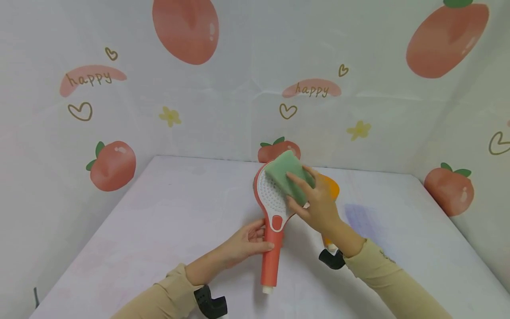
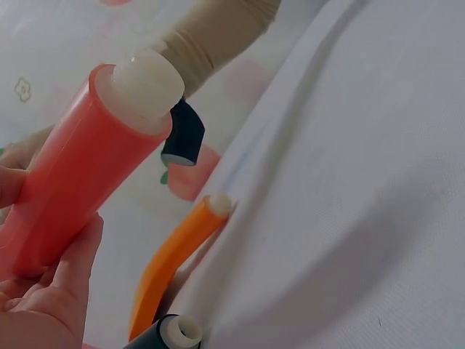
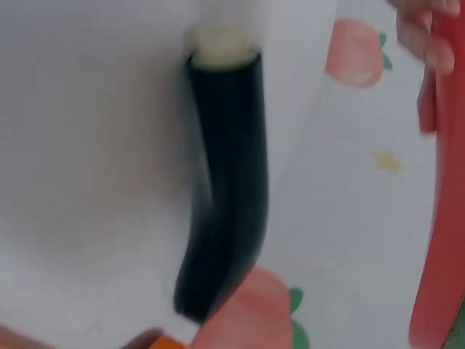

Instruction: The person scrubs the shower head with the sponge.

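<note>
A red shower head (image 1: 272, 257) with a white nozzle face stands tilted up, its handle in my left hand (image 1: 249, 241). The thumb lies across the handle front and the other fingers go behind it. In the left wrist view, the red handle (image 2: 65, 174) shows a white connector at its end. My right hand (image 1: 318, 206) grips a green sponge (image 1: 288, 177) with spread, bent fingers and holds it against the upper right of the nozzle face. The sponge covers part of the face. Only a green corner shows in the right wrist view.
An orange shower head (image 1: 330, 187) lies on the white table (image 1: 191, 195) behind my right hand, partly hidden. A dark handle with a white end (image 3: 229, 160) appears in the right wrist view. A patterned cloth wall (image 1: 223, 110) borders the table's back.
</note>
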`<act>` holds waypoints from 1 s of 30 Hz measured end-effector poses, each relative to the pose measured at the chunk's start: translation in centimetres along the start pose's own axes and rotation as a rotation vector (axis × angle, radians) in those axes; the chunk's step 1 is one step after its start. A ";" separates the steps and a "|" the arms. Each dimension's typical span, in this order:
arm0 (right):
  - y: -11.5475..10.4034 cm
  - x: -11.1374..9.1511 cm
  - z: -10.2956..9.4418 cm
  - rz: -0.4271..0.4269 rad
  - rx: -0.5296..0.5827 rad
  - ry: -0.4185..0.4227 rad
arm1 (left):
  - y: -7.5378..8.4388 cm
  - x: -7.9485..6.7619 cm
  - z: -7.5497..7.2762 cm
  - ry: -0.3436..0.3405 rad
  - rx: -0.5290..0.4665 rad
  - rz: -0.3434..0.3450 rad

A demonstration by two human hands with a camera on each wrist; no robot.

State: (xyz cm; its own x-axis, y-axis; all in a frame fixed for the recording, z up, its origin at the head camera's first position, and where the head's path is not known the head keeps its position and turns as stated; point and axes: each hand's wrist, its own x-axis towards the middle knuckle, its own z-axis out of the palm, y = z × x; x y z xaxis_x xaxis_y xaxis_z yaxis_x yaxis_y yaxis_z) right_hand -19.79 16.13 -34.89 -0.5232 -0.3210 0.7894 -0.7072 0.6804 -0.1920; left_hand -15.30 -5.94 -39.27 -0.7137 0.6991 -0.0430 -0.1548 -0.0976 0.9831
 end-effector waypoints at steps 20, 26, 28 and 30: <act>-0.3 0.0 0.5 -0.079 0.013 -0.018 | 0.0 0.0 0.0 0.034 0.002 -0.023; 1.0 -0.4 0.1 0.020 -0.022 0.033 | -0.1 0.1 0.0 0.034 -0.014 -0.010; 1.0 -0.8 0.2 0.019 -0.014 0.032 | -0.1 0.1 0.0 0.045 -0.015 -0.007; 0.7 -1.2 0.3 -0.009 -0.012 0.015 | 0.0 0.2 -0.1 0.056 -0.009 -0.004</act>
State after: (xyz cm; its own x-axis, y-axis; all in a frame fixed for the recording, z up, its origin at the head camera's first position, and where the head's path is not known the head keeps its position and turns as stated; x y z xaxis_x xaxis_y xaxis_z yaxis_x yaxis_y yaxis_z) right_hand -19.79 16.75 -36.13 -0.5098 -0.3169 0.7998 -0.7059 0.6855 -0.1784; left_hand -15.49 -5.86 -39.34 -0.7505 0.6584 -0.0568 -0.1635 -0.1017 0.9813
